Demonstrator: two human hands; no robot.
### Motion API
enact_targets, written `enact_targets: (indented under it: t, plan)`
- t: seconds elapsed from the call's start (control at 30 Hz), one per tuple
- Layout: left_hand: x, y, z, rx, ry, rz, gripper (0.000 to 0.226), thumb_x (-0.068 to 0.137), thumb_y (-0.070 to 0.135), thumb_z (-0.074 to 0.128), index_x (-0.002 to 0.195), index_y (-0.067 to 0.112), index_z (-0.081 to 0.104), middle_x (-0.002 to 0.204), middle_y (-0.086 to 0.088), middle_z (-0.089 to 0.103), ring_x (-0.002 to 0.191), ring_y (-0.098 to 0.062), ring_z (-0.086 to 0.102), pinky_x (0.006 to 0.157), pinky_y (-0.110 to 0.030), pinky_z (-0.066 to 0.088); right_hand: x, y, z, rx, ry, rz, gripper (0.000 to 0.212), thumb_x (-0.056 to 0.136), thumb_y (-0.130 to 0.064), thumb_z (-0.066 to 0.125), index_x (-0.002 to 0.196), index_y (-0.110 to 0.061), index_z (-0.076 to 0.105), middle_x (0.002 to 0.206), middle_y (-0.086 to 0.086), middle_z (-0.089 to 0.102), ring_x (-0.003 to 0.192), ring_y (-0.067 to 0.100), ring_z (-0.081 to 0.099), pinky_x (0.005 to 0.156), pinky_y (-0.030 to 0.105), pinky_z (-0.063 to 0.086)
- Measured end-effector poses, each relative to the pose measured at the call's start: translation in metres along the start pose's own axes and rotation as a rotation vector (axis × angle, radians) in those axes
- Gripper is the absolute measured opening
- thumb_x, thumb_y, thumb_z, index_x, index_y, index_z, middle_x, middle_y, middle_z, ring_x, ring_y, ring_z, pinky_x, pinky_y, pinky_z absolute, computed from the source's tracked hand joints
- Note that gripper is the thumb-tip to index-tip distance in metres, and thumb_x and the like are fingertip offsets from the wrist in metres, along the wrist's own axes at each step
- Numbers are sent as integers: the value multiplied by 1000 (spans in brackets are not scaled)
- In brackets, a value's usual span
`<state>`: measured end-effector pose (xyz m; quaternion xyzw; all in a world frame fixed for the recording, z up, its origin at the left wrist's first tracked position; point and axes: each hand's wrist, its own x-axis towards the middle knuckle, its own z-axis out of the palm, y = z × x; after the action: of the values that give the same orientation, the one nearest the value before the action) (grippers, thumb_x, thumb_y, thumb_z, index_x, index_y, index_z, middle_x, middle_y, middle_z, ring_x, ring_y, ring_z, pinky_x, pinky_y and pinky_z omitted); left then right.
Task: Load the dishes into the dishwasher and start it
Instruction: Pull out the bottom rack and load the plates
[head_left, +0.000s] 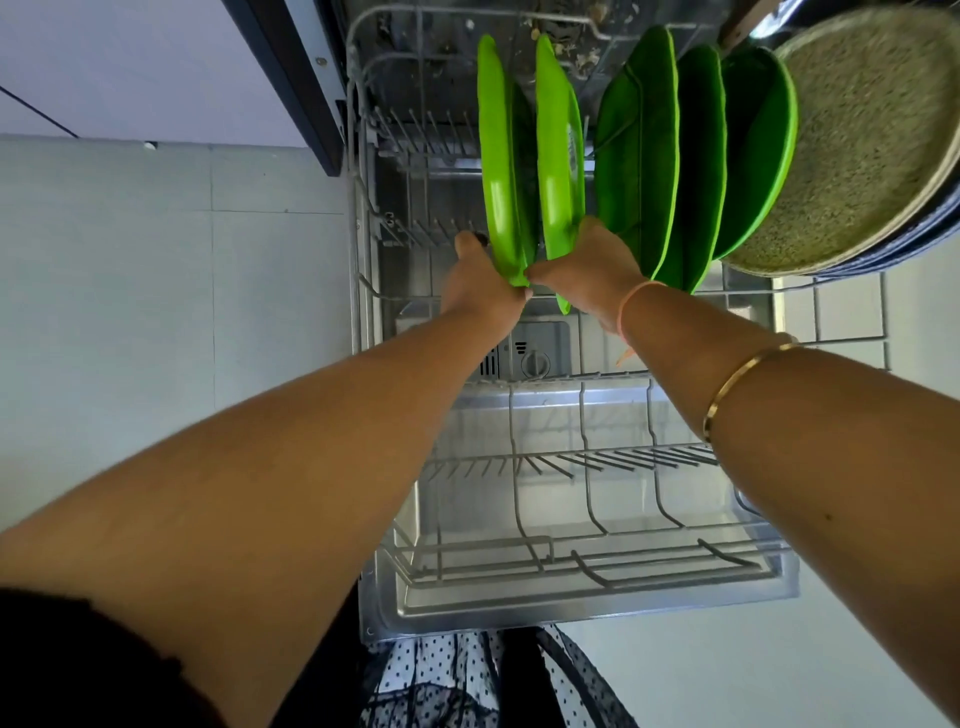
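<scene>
Six green plates (701, 156) stand on edge in the wire rack (587, 457), which sits pulled out over the open dishwasher door (582, 605). Two of them, brighter in the light, stand side by side at the left. The other four are packed close together to their right, and the first of these is partly hidden by its neighbour. Past the four leans one speckled grey plate (857, 145). Behind it, dark blue rims (940, 223) show at the frame edge, too cut off to count.

Both hands are on the left pair. The left hand (478, 283) grips the near edge of the leftmost green plate (496, 156), fingers curled round it. The right hand (587, 270) is curled round the near edge of the second green plate (558, 145), whose tip shows below the hand. The two hands touch between the plates.

The right arm carries one thin pink thread band (636, 301) at the wrist and one gold bangle (743, 384) further up.

The detergent dispenser (535, 353) in the door has a round knob and a few small dark marks, too small to read.

Both forearms reach across the rack and cover part of its near side. A pale tiled floor (156, 312) lies to the left, a dark sleeve (78, 665) shows at the lower left, and dotted fabric (441, 675) hangs below the door
</scene>
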<state>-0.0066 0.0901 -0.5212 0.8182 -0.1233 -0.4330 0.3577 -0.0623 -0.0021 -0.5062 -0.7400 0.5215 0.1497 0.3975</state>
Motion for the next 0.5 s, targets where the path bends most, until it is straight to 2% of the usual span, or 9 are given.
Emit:
enact_targets:
  t: [0.07, 0.13, 0.17, 0.2, 0.27, 0.33, 0.4, 0.5]
  plan:
    - [-9, -2, 0, 15, 12, -16, 61, 82, 8, 68, 129, 5, 30, 96, -5, 56, 87, -21, 56, 69, -31, 45, -6, -3, 3, 28, 36, -8, 81, 80, -14, 68, 144, -6, 18, 132, 15, 45, 109, 28, 53, 87, 34, 48]
    - [-21, -3, -1, 36, 45, -31, 64, 83, 2, 65, 134, 8, 26, 103, -9, 57, 93, -25, 59, 69, -31, 47, -17, -8, 7, -4, 81, -39, 91, 81, -11, 65, 149, -8, 4, 150, 19, 24, 136, 35, 31, 109, 41, 35]
    - [-29, -1, -2, 60, 67, -33, 65, 84, 0, 62, 136, 10, 24, 111, -12, 55, 96, -25, 59, 70, -31, 46, -26, -12, 8, -42, 90, -67, 92, 83, -10, 62, 149, -8, -1, 155, 19, 11, 142, 34, 18, 114, 42, 26]
    - [-38, 0, -5, 84, 83, -28, 66, 86, 1, 60, 139, 13, 21, 122, -14, 51, 101, -25, 57, 73, -30, 46, -37, -16, 8, -90, 91, -103, 90, 85, -9, 59, 149, -8, -5, 156, 19, 2, 145, 33, 8, 117, 41, 20]
    - [-59, 9, -14, 118, 93, 2, 67, 91, 11, 57, 143, 16, 16, 139, -15, 39, 113, -28, 52, 86, -34, 45, -61, -26, 6, -207, 97, -199, 83, 89, -8, 52, 149, -6, -6, 156, 19, -3, 145, 32, 1, 119, 38, 13]
    - [-80, 19, -27, 253, 88, 51, 65, 93, 18, 52, 146, 14, 13, 142, -17, 34, 122, -32, 46, 94, -39, 42, -85, -37, 1, -303, 98, -295, 74, 92, -8, 44, 149, -6, -2, 156, 19, -2, 145, 32, 1, 118, 36, 11]
    - [-103, 30, -49, 422, 92, 77, 64, 94, 16, 48, 147, 13, 11, 142, -16, 33, 128, -33, 39, 100, -41, 38, -112, -52, -9, -373, 56, -356, 71, 92, -7, 40, 150, -7, -2, 157, 18, -3, 145, 31, 0, 118, 35, 10]
    - [-145, 49, -84, 527, 81, 21, 72, 89, 10, 54, 147, 15, 12, 142, -16, 32, 130, -32, 35, 100, -41, 37, -158, -80, -28, -454, -5, -427, 74, 90, -5, 42, 150, -8, -1, 156, 18, -5, 146, 30, 0, 117, 35, 12]
